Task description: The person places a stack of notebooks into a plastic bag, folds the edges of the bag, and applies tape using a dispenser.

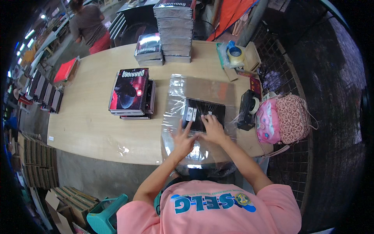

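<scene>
A black spiral-bound notebook [217, 110] with white labels lies in front of me on the table [83, 128]. Clear plastic sheeting [180, 86] spreads around it; whether a layer also covers the notebook I cannot tell. My left hand [184, 139] is open, fingers spread, at the notebook's near left edge, slightly blurred. Resting over the notebook's near edge, my right hand [212, 128] is open too, its fingers stretched across the dark cover. Neither hand grips anything.
A short stack of spiral notebooks [128, 91] stands left of the plastic, with taller stacks [175, 35] behind. At right are a black tape dispenser [246, 111], a patterned bag [291, 119] and clear tape rolls [235, 56]. A green stool [104, 214] stands lower left; another person [89, 25] is beyond.
</scene>
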`<state>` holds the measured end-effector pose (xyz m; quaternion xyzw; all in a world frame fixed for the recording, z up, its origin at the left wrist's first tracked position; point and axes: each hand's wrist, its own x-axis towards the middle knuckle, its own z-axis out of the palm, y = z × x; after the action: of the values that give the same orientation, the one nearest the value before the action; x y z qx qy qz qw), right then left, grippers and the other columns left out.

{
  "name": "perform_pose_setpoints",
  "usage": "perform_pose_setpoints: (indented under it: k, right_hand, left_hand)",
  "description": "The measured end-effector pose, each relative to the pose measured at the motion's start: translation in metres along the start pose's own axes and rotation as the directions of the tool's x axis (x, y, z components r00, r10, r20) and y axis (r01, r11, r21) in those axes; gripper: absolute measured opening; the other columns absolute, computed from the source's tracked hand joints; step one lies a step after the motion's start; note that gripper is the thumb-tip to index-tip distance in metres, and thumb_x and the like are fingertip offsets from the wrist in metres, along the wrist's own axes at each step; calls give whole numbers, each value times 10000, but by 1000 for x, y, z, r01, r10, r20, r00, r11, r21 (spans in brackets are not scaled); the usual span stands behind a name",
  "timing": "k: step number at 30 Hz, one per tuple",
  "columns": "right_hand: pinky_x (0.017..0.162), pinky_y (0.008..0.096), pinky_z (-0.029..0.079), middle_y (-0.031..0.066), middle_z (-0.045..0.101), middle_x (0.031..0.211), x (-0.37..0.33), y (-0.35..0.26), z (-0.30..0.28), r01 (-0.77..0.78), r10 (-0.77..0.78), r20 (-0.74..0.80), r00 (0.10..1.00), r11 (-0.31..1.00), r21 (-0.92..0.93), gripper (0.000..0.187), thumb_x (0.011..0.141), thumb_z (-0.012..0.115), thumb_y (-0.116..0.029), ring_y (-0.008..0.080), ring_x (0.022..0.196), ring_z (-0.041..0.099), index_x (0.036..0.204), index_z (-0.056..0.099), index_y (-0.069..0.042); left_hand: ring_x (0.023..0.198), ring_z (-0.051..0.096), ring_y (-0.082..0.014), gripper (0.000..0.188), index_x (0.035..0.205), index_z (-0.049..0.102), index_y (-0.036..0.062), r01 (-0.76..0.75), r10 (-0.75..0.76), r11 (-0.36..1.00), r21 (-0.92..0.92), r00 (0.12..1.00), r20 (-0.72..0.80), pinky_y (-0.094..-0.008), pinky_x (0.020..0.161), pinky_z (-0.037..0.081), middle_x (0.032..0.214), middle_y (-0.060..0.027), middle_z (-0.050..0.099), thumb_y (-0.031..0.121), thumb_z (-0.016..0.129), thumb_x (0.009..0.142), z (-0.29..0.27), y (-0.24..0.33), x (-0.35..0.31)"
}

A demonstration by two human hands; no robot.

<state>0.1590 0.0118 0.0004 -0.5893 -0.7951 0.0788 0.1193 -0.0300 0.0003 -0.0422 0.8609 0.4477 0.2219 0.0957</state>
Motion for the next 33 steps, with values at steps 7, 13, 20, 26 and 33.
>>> perform_pose_setpoints:
  k: [7,13,20,26,33]
  right_hand:
    - [1125,498,301,171,499,1321,-26,-10,15,-98,102,-42,994,990,97,772,765,733,-230,320,1281,454,1405,406,54]
    - [761,420,486,160,692,806,-82,131,-24,-467,691,-640,334,712,525,219,787,724,-147,307,817,647,935,702,12]
    - [680,413,514,97,672,964,-111,248,35,-71,911,267,314,-259,963,259,786,724,-108,246,812,633,1025,673,-24]
    - [651,351,489,53,647,850,-142,183,51,-183,986,86,145,-59,981,167,911,662,-216,192,738,602,959,694,-60]
    - [615,342,465,56,662,843,-170,196,71,344,974,-159,164,95,934,180,964,583,-215,169,694,601,1004,656,-55]
  left_hand:
    - [1367,427,-255,648,1431,473,211,-203,169,972,114,952,254,-683,1137,-1,1446,-31,474,333,682,830,-21,-25,36]
    - [1372,417,-286,635,1425,472,207,-65,37,994,84,955,295,-700,1113,124,1453,-35,471,285,684,831,-39,-16,24]
    - [1375,417,-303,615,1433,465,206,-165,132,981,101,952,277,-696,1137,43,1459,-71,470,290,641,850,-18,-25,27]
    - [1397,392,-269,612,1459,429,227,-158,121,981,111,950,288,-707,1134,-9,1482,-45,445,264,610,876,-11,-27,28]
    - [1399,381,-298,657,1441,455,211,-139,106,986,89,946,306,-707,1134,13,1467,-41,455,313,684,834,-14,-32,29]
